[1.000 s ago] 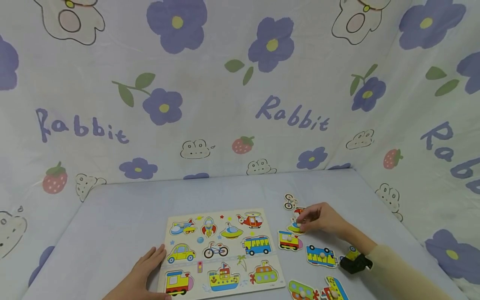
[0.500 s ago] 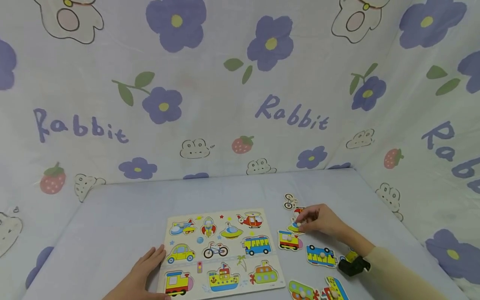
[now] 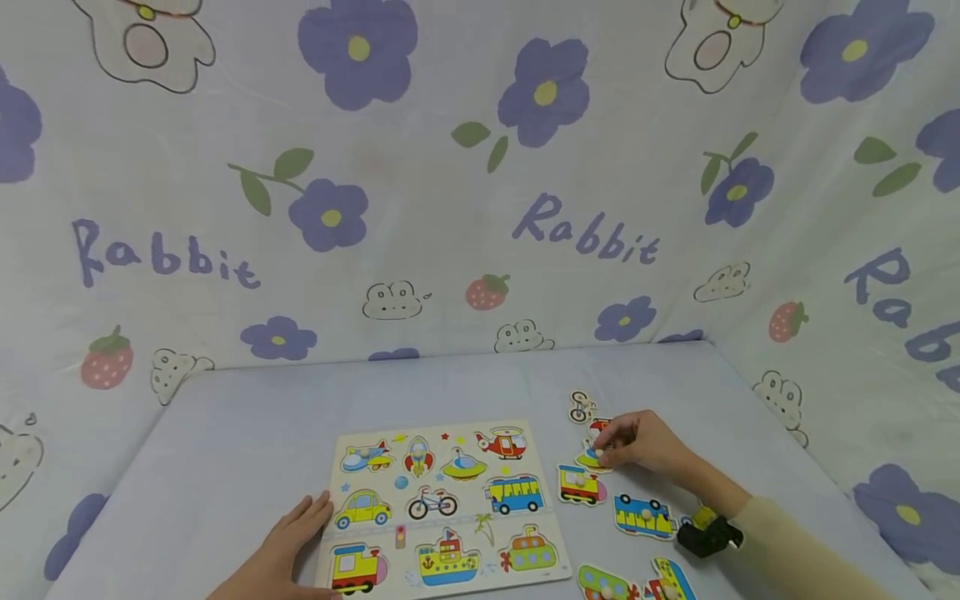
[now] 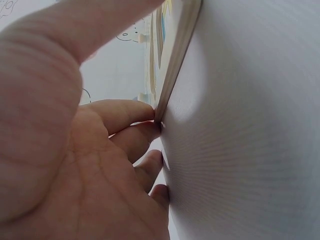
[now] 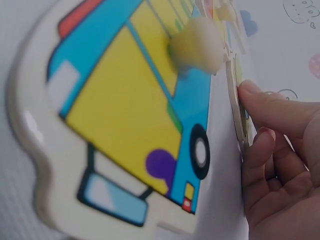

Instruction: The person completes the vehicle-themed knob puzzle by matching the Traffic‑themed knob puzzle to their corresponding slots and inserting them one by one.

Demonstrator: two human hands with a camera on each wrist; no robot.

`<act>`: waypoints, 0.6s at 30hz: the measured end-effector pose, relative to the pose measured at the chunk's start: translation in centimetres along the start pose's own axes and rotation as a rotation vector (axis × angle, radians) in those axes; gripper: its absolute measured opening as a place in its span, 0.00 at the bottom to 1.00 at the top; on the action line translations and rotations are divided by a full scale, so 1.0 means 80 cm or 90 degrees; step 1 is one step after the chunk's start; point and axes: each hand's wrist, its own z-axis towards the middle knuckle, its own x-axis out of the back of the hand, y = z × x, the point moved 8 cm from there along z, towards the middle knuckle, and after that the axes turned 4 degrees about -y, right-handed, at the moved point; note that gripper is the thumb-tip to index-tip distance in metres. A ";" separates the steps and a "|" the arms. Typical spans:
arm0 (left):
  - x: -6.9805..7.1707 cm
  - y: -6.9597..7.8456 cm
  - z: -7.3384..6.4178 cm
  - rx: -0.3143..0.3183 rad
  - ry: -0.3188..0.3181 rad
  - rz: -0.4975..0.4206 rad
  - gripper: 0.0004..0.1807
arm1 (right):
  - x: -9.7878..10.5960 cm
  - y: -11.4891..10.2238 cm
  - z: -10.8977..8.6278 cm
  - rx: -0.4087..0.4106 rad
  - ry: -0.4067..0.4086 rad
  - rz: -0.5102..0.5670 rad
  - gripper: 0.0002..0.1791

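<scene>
My left hand (image 3: 281,546) lies along the left edge of a wooden puzzle board (image 3: 558,554), its fingertips against the edge and the thumb by the near corner. Beyond the board, the thumb and fingers of my right hand (image 3: 645,442) pinch a UFO puzzle piece (image 3: 588,459) close over the table. That hand partly covers the red helicopter piece (image 3: 597,427). A train piece (image 3: 576,482) lies just in front of the UFO. The upside-down bus piece (image 3: 637,517), with its wooden knob, looms large in the right wrist view.
A bicycle piece (image 3: 581,407) lies farthest back. Submarine (image 3: 596,579) and ship pieces (image 3: 678,575) lie near the front. A yellow piece (image 3: 703,515) is mostly behind the black wrist device (image 3: 708,535). The airplane (image 3: 363,456) and rocket pieces (image 3: 418,457) sit in the board.
The view shifts slightly with the head. Both hands stay in place, the right one still at the UFO piece.
</scene>
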 end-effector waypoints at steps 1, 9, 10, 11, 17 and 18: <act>0.000 0.000 0.000 -0.001 0.001 0.002 0.63 | 0.000 0.003 0.001 0.000 -0.001 0.002 0.09; 0.000 0.000 -0.001 0.000 0.005 0.004 0.63 | 0.003 0.038 0.013 -0.010 0.007 -0.009 0.09; 0.000 0.000 0.000 0.000 0.004 0.005 0.63 | 0.003 0.039 0.013 -0.012 0.008 -0.010 0.08; 0.000 0.000 0.000 0.001 0.005 0.005 0.63 | 0.003 0.038 0.012 -0.012 0.009 -0.013 0.08; 0.000 -0.001 0.002 0.002 0.005 0.005 0.63 | 0.002 0.008 0.001 -0.008 0.007 0.001 0.08; 0.000 -0.001 0.002 -0.001 0.005 0.004 0.63 | 0.002 0.002 -0.001 -0.009 0.007 0.005 0.09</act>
